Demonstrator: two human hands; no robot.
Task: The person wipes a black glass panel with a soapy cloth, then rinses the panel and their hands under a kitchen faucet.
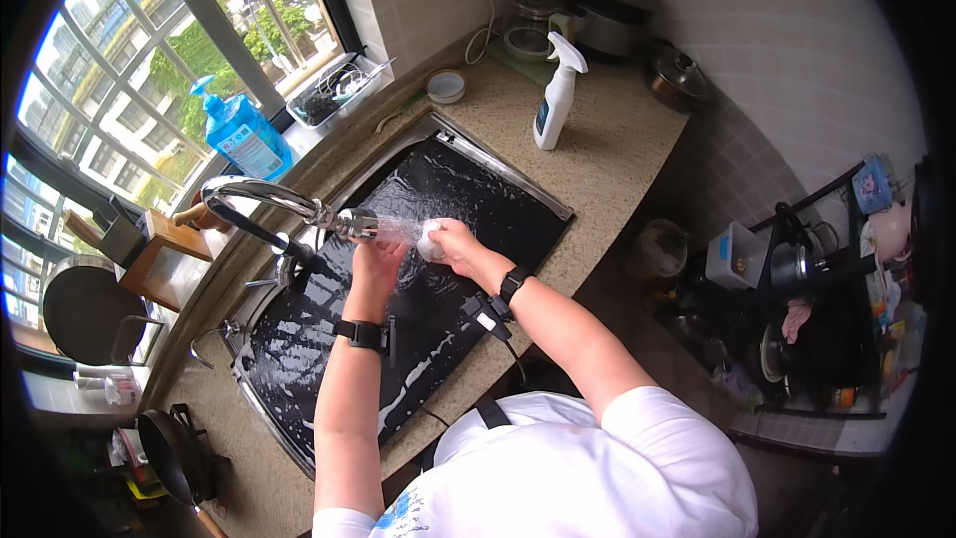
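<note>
My right hand point(457, 245) pinches a wet white wad point(429, 242), perhaps a cloth or sponge, in the spray of a chrome gooseneck faucet point(357, 224). My left hand point(377, 265) is just below the spray head, partly behind the water. Whether its fingers touch the head cannot be told. Beneath both hands, a wet black panel point(508, 232) lies across the metal-rimmed sink area, with water rippling where the stream lands. White suds streak its near edge. A black strap with a small device point(487, 316) circles my right wrist, and another strap point(366, 332) my left.
A white spray bottle point(556, 101) stands on the stone counter point(612, 127), near a small bowl point(446, 86). Blue pump soap point(246, 136) and a plastic tray point(332, 99) line the windowsill. A lidded pot point(678, 78) sits at the right corner, a frying pan point(168, 456) lower left.
</note>
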